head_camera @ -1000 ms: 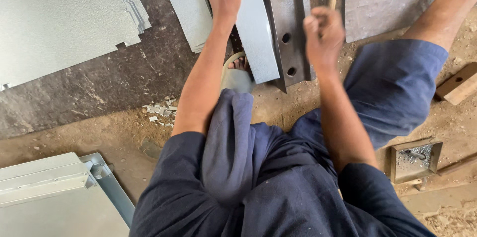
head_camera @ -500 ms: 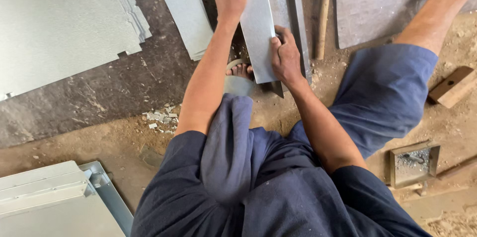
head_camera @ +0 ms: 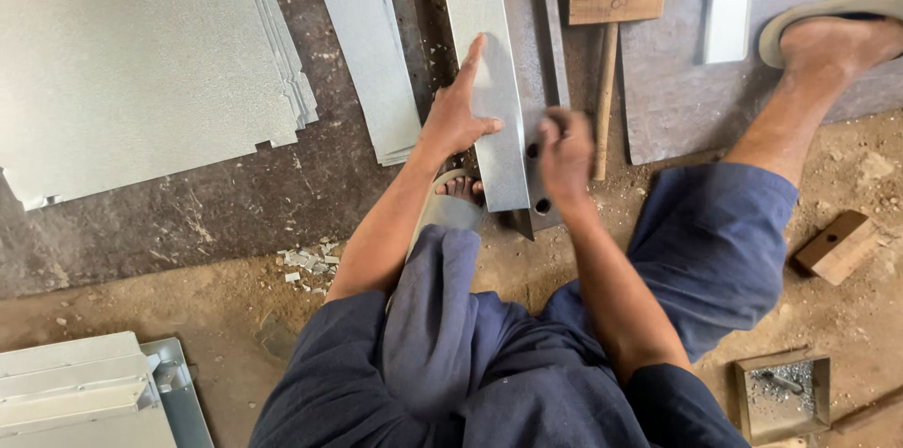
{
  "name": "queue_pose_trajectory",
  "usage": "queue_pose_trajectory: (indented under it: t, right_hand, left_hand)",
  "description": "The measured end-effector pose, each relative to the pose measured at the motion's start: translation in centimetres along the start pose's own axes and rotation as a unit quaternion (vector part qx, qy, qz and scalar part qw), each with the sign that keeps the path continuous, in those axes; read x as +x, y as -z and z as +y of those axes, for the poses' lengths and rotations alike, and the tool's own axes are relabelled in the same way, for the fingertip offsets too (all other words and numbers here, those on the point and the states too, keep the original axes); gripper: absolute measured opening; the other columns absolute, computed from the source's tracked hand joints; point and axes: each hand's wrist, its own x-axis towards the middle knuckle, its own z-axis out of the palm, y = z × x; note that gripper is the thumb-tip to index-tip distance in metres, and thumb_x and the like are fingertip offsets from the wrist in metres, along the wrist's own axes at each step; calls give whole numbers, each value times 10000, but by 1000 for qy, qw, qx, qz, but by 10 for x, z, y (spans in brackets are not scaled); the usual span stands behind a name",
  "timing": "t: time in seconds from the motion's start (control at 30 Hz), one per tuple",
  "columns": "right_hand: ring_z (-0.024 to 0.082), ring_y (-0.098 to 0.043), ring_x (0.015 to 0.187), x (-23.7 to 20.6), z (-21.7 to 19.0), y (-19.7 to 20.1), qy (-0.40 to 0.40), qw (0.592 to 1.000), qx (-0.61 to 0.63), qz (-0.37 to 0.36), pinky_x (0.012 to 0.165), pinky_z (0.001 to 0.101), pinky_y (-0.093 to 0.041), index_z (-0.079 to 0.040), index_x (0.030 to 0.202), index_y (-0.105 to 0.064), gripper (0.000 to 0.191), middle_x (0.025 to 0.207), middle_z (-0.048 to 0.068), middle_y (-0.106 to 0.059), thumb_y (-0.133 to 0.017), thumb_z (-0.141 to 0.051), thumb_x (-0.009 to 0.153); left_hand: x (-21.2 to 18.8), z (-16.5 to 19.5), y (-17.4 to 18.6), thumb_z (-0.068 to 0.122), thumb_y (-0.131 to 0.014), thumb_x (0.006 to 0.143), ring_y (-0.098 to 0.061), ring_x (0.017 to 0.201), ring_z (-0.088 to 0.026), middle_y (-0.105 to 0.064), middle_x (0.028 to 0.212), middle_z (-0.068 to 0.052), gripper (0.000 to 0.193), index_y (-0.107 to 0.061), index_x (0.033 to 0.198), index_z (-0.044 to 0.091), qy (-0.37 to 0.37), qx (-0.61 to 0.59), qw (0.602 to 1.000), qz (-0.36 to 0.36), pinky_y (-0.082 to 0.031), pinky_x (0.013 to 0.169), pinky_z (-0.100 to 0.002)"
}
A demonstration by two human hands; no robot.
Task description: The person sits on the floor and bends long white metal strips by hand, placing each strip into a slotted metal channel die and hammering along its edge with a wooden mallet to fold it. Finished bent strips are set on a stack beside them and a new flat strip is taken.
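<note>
Galvanized metal strip (head_camera: 489, 81) under flat left hand (head_camera: 456, 114), right hand (head_camera: 567, 149) just beside.

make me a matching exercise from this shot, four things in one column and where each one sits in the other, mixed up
Things
1. wooden mallet
2. folded metal strip
3. small tray of metal bits
4. stack of flat metal sheets

Places
a. top left, on the dark floor slab
b. bottom right, on the dirt by the person's knee
c. under the left hand, running up the middle of the picture
d. just right of the right hand, head pointing away from the person

Pairs: 1-d, 2-c, 3-b, 4-a
</note>
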Motion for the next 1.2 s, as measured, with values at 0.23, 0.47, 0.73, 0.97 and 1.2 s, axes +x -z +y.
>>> queue_pose_trajectory:
  t: [0.23, 0.47, 0.73, 0.97, 1.2]
  right_hand:
    - [391, -612, 961, 49, 107, 42, 69, 968, -242, -8, 788, 510, -494, 45, 883, -653, 163, 1056, 218, -653, -772, -66, 872]
    - [118, -505, 522, 54, 51, 78, -337, 916, 154, -152, 464, 335, -432, -97, 798, -578, 339, 672, 16, -547, -568, -272, 1088]
    - [85, -509, 516, -3, -74, 85, -126, 983, 105, -79, 451, 265, -412, -16, 844, -557, 415, 640, -20, -529, -470, -280, 1153]
    - [177, -536, 558, -12, -115, 86, 141, 917, 368, 69, 468, 307, -502, 2, 1031, -459, 569, 839, 87, -505, -515, -565, 1043]
    - [195, -526, 670, 68, -85, 42, 187, 977, -72, -69, 609, 342, -382, -12, 933, -538, 521, 850, 88, -541, -381, -344, 1303]
  left_hand:
    - [-3, -8, -5, 128, -969, 658, -340, 1502, -364, -249, 1689, -29, 1354, -33, 1616, 327, 1, -13, 1000, 18, -261, 1250, -527]
    - [0, -25, -20, 132, -969, 662, -324, 1515, -360, -258, 1691, 12, 1362, -23, 1613, 371, 8, -15, 999, 28, -284, 1236, -547]
    - [-1, -38, -25, 117, -992, 672, -356, 1509, -350, -291, 1691, -11, 1366, -42, 1621, 369, -42, -25, 998, 43, -325, 1204, -493]
    - [-6, -35, -19, 103, -964, 669, -463, 1520, -314, -305, 1709, -26, 1325, -94, 1641, 337, -21, -81, 996, 32, -577, 1079, -416]
    - [0, -29, -16, 143, -1024, 629, -385, 1491, -360, -337, 1662, -56, 1367, -94, 1615, 316, -25, 27, 998, 43, -320, 1220, -492]
